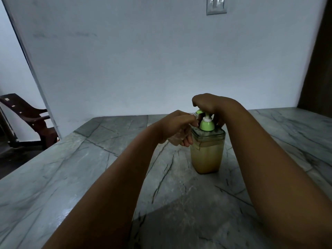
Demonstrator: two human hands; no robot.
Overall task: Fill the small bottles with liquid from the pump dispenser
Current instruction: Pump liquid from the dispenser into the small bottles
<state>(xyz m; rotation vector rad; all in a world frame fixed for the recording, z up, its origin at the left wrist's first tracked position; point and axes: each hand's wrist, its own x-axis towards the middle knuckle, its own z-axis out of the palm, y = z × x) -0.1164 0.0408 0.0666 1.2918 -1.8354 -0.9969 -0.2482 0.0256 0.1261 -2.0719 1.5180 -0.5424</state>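
Two hands up at the clear square pump dispenser with the green collar and green pump head (207, 148), which stands on the grey veined marble tabletop (75, 177), right of centre and well back from my near edge. It holds yellowish-tan liquid to roughly three quarters.

My right hand (209, 103) sits on top of the pump head, wrist arched, fingers curled down over it; the green nozzle tip pokes out to the left under the knuckles. I can't tell how far the plunger is down.

My left hand (177, 127) grips a small clear plastic bottle (177, 138), fingers wrapped round its body, touching the dispenser's left shoulder. The bottle mouth is up by the nozzle, but I can't tell if it's seated under it; the fill level is hidden by my fingers.

Room: open marble left of the dispenser out to the table's left edge, which runs diagonally from near-left to the far corner. Open slab also right of my right forearm and in the near foreground between both arms. The far table edge meets the pale wall (143, 60) just behind the hands, so little room there. A dark wooden chair (28, 119) sits beyond the left edge, well apart. A wall switch plate (216, 5) is high up.
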